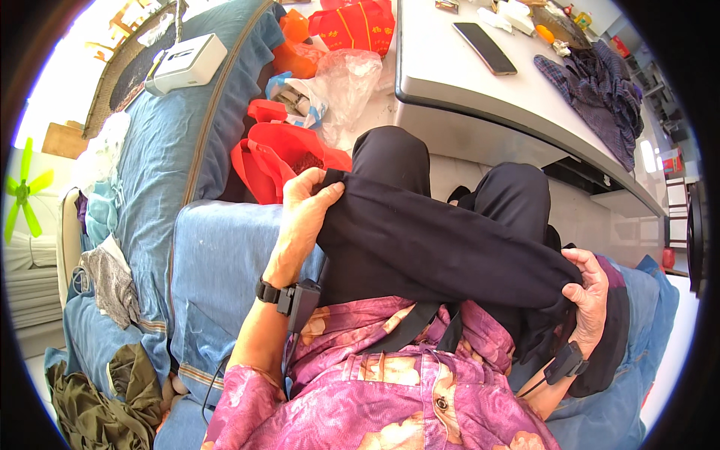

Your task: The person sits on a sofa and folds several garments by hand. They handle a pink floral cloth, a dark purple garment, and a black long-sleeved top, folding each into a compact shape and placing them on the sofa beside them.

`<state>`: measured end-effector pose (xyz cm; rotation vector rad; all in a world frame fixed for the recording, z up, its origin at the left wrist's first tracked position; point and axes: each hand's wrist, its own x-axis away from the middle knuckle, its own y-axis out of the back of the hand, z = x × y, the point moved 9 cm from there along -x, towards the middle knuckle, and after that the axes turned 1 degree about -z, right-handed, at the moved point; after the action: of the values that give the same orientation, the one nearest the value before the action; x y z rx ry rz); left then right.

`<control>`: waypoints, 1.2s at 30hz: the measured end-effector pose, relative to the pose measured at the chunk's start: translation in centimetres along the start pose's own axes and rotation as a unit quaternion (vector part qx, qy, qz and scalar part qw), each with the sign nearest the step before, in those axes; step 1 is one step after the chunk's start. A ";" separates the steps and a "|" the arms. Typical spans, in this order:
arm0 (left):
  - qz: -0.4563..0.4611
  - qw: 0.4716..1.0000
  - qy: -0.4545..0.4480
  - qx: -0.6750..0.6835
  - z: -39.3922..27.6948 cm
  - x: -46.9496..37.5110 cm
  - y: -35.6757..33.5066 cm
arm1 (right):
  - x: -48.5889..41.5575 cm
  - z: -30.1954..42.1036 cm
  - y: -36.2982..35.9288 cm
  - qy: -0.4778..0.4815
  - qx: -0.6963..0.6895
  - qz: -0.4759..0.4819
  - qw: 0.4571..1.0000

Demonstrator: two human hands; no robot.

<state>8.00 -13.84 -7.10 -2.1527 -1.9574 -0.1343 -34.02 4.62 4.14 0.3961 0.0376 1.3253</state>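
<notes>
A black cloth garment piece (pixel 439 236), long like a sleeve or trouser leg, stretches across my lap. My left hand (pixel 306 211) pinches its narrow end between thumb and fingers. At the other side my right hand (pixel 588 287) grips the cloth near my right hip. Beneath it show my knees in black trousers (pixel 391 152). More dark fabric (pixel 604 343) hangs beside my right forearm, over the blue sofa cover. Each wrist bears a strapped black device (pixel 304 304).
To the left runs a blue-covered sofa armrest (pixel 163 129) with a white box-shaped device (pixel 185 64) on it. Red bags (pixel 275 152) stand on the floor. Ahead right, a white table (pixel 439 67) carries a phone (pixel 485 48) and a checked cloth (pixel 602 95). An olive garment (pixel 101 399) lies lower left.
</notes>
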 end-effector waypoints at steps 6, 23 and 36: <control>-0.006 0.997 -0.052 0.058 -3.1 1.1 -0.2 | -0.5 0.9 -0.6 0.021 0.072 -0.003 0.997; -0.188 0.976 -0.110 0.002 -12.0 9.3 16.7 | -1.1 7.3 -4.6 0.261 0.205 -0.056 0.942; -0.248 0.961 -0.123 0.026 -10.8 9.7 16.3 | -2.9 -3.3 -1.6 0.113 0.172 -0.070 0.976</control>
<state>26.06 -8.28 3.72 -1.6669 -2.5777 0.1073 -34.11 2.46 0.06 0.5244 0.4827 1.2180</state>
